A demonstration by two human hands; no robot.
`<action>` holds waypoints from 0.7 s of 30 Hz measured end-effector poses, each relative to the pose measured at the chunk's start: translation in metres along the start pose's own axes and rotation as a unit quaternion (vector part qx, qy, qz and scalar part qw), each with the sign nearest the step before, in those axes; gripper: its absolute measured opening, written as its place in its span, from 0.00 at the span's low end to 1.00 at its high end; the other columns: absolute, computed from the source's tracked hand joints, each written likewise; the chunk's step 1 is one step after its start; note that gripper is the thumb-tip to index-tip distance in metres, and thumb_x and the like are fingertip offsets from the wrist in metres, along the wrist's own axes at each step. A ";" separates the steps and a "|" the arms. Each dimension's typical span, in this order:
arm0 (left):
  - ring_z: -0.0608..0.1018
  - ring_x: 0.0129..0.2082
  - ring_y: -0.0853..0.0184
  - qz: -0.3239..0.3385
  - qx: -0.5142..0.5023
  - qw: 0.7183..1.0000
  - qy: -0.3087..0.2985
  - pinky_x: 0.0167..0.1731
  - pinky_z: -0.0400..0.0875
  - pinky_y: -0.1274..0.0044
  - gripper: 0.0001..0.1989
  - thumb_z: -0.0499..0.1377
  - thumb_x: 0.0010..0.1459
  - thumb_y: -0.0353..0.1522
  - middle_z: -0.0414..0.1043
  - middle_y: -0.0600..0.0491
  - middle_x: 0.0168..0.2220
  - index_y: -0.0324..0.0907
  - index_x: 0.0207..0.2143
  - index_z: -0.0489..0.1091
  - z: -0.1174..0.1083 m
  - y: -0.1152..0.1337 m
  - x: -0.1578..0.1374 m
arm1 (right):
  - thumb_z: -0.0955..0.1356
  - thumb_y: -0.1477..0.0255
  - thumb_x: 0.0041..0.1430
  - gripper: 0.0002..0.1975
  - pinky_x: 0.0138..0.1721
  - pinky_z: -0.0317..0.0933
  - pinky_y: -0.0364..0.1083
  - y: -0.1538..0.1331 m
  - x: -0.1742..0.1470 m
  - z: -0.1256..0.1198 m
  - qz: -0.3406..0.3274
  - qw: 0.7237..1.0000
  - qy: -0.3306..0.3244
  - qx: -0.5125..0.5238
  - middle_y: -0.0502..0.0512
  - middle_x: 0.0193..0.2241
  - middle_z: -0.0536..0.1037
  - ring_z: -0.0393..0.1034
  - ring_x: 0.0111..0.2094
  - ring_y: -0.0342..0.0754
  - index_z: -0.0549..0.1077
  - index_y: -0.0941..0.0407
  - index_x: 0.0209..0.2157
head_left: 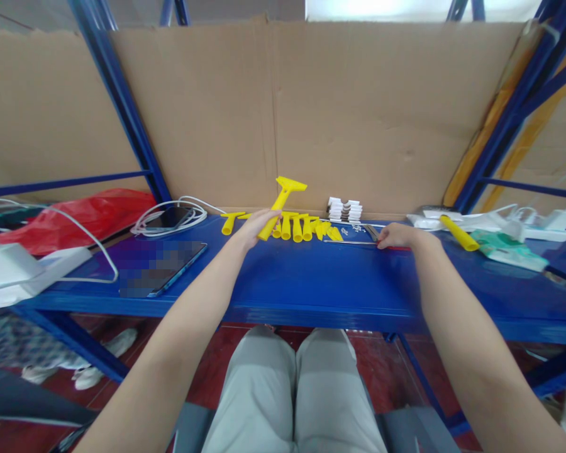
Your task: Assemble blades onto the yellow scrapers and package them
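Note:
My left hand point(259, 228) is closed round the handle of a yellow plastic scraper point(290, 184), held tilted above the table with its wide head up. Behind and beside it lies a row of similar yellow scrapers point(297, 229). My right hand point(393, 236) rests low over the table, thumb and fingers pinched together. Under it lies a screwdriver point(349, 242), its thin metal shaft pointing left and a red handle partly hidden. A small metal piece point(371, 233) touches or lies close to the fingertips; what they grip is unclear. Small yellow parts point(329, 230) lie between the hands.
White stacked pieces point(345, 209) stand against the cardboard point(358, 113) at the back. On the left are a phone point(165, 270), coiled white cable point(144, 220) and red bag point(94, 214). A yellow handle point(458, 233) and green packet point(507, 248) lie at right on the blue table point(321, 283).

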State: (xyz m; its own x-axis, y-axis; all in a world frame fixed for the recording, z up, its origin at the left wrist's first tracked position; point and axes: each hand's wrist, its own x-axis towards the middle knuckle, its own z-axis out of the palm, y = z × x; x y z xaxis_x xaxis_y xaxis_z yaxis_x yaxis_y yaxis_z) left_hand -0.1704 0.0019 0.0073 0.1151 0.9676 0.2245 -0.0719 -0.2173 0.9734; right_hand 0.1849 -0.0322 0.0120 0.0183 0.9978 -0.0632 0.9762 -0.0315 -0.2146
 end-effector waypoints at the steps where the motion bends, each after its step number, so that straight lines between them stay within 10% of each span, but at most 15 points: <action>1: 0.67 0.16 0.74 -0.003 0.016 1.000 0.003 0.17 0.61 0.81 0.06 0.59 0.49 0.29 0.66 0.54 0.18 0.39 0.21 0.68 0.001 0.000 -0.001 | 0.69 0.73 0.43 0.05 0.33 0.63 0.43 -0.001 0.000 0.000 -0.003 1.000 -0.004 0.001 0.51 0.27 0.79 0.72 0.31 0.48 0.78 0.56 0.25; 12: 0.72 0.19 0.70 0.021 0.188 0.981 -0.045 0.21 0.65 0.80 0.17 0.58 0.37 0.19 0.71 0.58 0.21 0.42 0.32 0.67 0.011 0.004 -0.013 | 0.67 0.71 0.47 0.08 0.33 0.62 0.42 -0.013 -0.003 0.000 -0.030 0.999 0.020 -0.018 0.53 0.27 0.78 0.72 0.31 0.48 0.77 0.58 0.27; 21: 0.76 0.41 0.58 0.167 0.410 0.897 -0.025 0.45 0.68 0.69 0.15 0.62 0.40 0.23 0.75 0.50 0.37 0.42 0.34 0.72 0.019 -0.007 -0.010 | 0.62 0.74 0.51 0.13 0.35 0.62 0.43 -0.004 0.006 0.003 0.016 0.992 0.102 -0.072 0.61 0.32 0.80 0.74 0.35 0.52 0.79 0.60 0.31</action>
State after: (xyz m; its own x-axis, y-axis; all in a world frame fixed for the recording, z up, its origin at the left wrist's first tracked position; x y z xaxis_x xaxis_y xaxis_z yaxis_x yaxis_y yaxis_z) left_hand -0.1527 -0.0091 -0.0007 0.2674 0.8290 0.4911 0.6391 -0.5340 0.5535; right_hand 0.1805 -0.0265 0.0094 0.0783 0.9879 0.1339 0.9949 -0.0689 -0.0731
